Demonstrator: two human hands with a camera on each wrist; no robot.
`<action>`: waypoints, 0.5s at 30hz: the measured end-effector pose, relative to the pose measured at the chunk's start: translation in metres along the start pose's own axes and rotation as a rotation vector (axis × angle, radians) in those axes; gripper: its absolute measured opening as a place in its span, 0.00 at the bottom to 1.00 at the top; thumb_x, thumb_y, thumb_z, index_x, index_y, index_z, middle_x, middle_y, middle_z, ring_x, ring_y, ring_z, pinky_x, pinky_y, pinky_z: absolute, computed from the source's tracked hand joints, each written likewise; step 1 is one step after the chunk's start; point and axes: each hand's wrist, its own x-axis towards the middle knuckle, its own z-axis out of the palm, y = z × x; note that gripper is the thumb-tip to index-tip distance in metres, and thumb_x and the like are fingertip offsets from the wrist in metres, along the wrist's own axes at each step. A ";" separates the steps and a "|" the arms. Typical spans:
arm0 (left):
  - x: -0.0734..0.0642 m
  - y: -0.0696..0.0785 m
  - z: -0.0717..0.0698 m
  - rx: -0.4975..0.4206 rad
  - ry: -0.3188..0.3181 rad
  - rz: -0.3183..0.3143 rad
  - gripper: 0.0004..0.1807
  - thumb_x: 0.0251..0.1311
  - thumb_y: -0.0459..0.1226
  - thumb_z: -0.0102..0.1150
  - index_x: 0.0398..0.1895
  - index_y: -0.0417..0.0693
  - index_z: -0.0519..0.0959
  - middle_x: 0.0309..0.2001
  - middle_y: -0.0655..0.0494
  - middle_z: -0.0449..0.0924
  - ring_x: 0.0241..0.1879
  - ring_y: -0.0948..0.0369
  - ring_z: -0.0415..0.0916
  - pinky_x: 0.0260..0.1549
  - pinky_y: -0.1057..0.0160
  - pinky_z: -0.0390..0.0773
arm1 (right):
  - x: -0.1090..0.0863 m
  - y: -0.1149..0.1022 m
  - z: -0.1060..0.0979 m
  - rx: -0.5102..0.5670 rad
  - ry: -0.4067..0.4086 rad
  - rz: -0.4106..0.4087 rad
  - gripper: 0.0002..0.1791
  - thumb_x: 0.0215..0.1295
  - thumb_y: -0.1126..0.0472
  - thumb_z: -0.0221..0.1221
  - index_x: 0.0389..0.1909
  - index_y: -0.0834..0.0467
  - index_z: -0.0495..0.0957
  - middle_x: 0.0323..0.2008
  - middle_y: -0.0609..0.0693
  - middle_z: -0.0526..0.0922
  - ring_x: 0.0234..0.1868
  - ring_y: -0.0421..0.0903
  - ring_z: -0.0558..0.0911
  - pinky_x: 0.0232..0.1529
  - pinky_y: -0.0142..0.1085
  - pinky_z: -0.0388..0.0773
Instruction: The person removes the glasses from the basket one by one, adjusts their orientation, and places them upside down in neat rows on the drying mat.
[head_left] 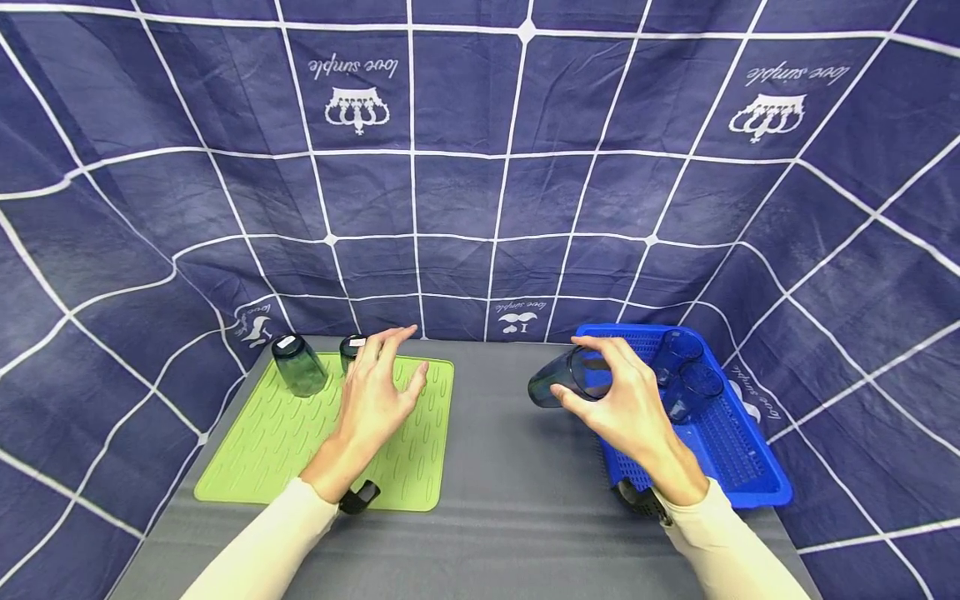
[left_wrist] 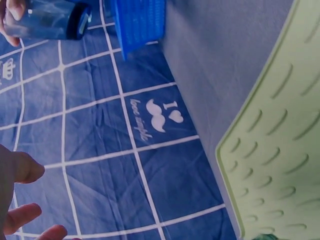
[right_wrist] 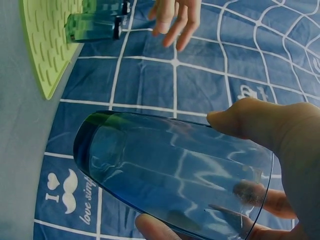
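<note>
My right hand [head_left: 628, 400] grips a blue-tinted drinking glass [head_left: 553, 382] near its rim, thumb on one side and fingers on the other. The glass is tilted onto its side, its thick base pointing left, above the grey table beside the blue basket [head_left: 738, 446]. In the right wrist view the tumbler [right_wrist: 165, 165] looks hollow and see-through. My left hand [head_left: 375, 396] hovers over the green mat [head_left: 408, 458], fingers spread and holding nothing. Behind it, two glasses stand upside down on the mat: one at the far left [head_left: 300, 368], one partly hidden by the fingers [head_left: 348, 348].
Inside the basket, two more blue glasses [head_left: 696, 390] lean at the back right. Grey tabletop [head_left: 495, 450] lies between mat and basket. A dark blue checked cloth [head_left: 465, 200] hangs close around the back and both sides.
</note>
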 end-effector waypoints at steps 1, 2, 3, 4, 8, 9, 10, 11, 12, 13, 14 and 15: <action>0.000 0.002 0.000 -0.011 0.005 0.009 0.34 0.70 0.42 0.80 0.78 0.55 0.83 0.72 0.45 0.85 0.71 0.38 0.84 0.63 0.33 0.82 | 0.000 -0.001 0.000 0.003 -0.001 0.003 0.39 0.53 0.53 0.90 0.68 0.52 0.89 0.61 0.54 0.92 0.61 0.57 0.92 0.61 0.45 0.83; -0.001 0.004 0.001 -0.019 0.009 0.018 0.33 0.70 0.41 0.80 0.78 0.55 0.84 0.71 0.45 0.85 0.70 0.38 0.85 0.64 0.33 0.82 | 0.000 -0.003 0.001 0.004 -0.002 0.006 0.39 0.53 0.53 0.90 0.68 0.52 0.89 0.61 0.53 0.92 0.61 0.56 0.92 0.61 0.44 0.83; -0.002 0.006 0.001 -0.025 0.011 0.025 0.33 0.69 0.41 0.80 0.77 0.55 0.84 0.71 0.45 0.85 0.69 0.38 0.85 0.64 0.34 0.82 | 0.000 -0.004 0.001 0.007 -0.004 0.009 0.39 0.53 0.53 0.90 0.68 0.52 0.89 0.61 0.53 0.92 0.61 0.55 0.92 0.61 0.43 0.83; -0.002 0.009 0.002 -0.030 0.014 0.032 0.33 0.69 0.41 0.80 0.77 0.55 0.85 0.71 0.46 0.86 0.68 0.38 0.86 0.64 0.34 0.82 | 0.000 -0.005 0.001 0.009 -0.006 0.011 0.39 0.53 0.52 0.90 0.68 0.51 0.89 0.61 0.53 0.92 0.61 0.54 0.92 0.61 0.43 0.84; -0.005 0.017 0.004 -0.059 0.021 0.052 0.32 0.69 0.42 0.80 0.76 0.55 0.85 0.70 0.48 0.87 0.66 0.39 0.87 0.62 0.36 0.84 | -0.001 -0.007 0.002 0.019 -0.013 0.023 0.39 0.53 0.51 0.90 0.68 0.50 0.89 0.62 0.52 0.92 0.63 0.53 0.92 0.63 0.41 0.83; -0.006 0.019 0.005 -0.066 0.024 0.058 0.31 0.69 0.42 0.80 0.76 0.55 0.85 0.70 0.49 0.87 0.65 0.40 0.87 0.61 0.36 0.84 | -0.002 -0.008 0.002 0.021 -0.012 0.026 0.39 0.53 0.51 0.90 0.68 0.50 0.89 0.62 0.51 0.92 0.63 0.53 0.91 0.63 0.40 0.83; -0.007 0.021 0.006 -0.077 0.028 0.068 0.31 0.70 0.42 0.79 0.75 0.55 0.86 0.69 0.49 0.88 0.65 0.40 0.88 0.60 0.36 0.84 | -0.002 -0.008 0.003 0.020 -0.011 0.028 0.39 0.53 0.51 0.90 0.68 0.49 0.89 0.61 0.51 0.93 0.62 0.52 0.91 0.63 0.39 0.83; -0.008 0.022 0.007 -0.088 0.031 0.078 0.31 0.69 0.42 0.79 0.75 0.54 0.86 0.69 0.49 0.88 0.66 0.41 0.88 0.60 0.36 0.85 | -0.003 -0.008 0.003 0.021 -0.010 0.030 0.39 0.53 0.51 0.90 0.68 0.49 0.89 0.61 0.50 0.93 0.62 0.52 0.92 0.62 0.38 0.83; -0.008 0.023 0.008 -0.097 0.035 0.089 0.30 0.69 0.42 0.79 0.75 0.54 0.86 0.68 0.49 0.88 0.66 0.41 0.88 0.59 0.36 0.85 | -0.003 -0.009 0.003 0.023 -0.008 0.033 0.39 0.53 0.51 0.90 0.68 0.49 0.89 0.60 0.50 0.93 0.62 0.51 0.92 0.61 0.36 0.83; -0.009 0.025 0.010 -0.108 0.037 0.099 0.30 0.69 0.41 0.79 0.74 0.53 0.87 0.68 0.49 0.89 0.67 0.42 0.88 0.59 0.37 0.85 | -0.003 -0.009 0.003 0.023 -0.008 0.036 0.39 0.53 0.50 0.90 0.68 0.48 0.89 0.60 0.49 0.93 0.61 0.51 0.92 0.61 0.35 0.83; -0.010 0.026 0.011 -0.117 0.038 0.110 0.30 0.69 0.41 0.80 0.73 0.53 0.87 0.68 0.49 0.89 0.67 0.43 0.88 0.60 0.37 0.86 | -0.004 -0.009 0.003 0.026 -0.006 0.038 0.39 0.53 0.51 0.90 0.68 0.48 0.89 0.59 0.49 0.93 0.60 0.50 0.92 0.59 0.33 0.84; -0.011 0.027 0.012 -0.126 0.039 0.121 0.29 0.69 0.41 0.80 0.73 0.52 0.87 0.67 0.49 0.89 0.68 0.43 0.88 0.61 0.37 0.86 | -0.004 -0.010 0.003 0.029 -0.005 0.041 0.39 0.53 0.50 0.91 0.68 0.48 0.89 0.58 0.48 0.93 0.59 0.49 0.92 0.58 0.32 0.84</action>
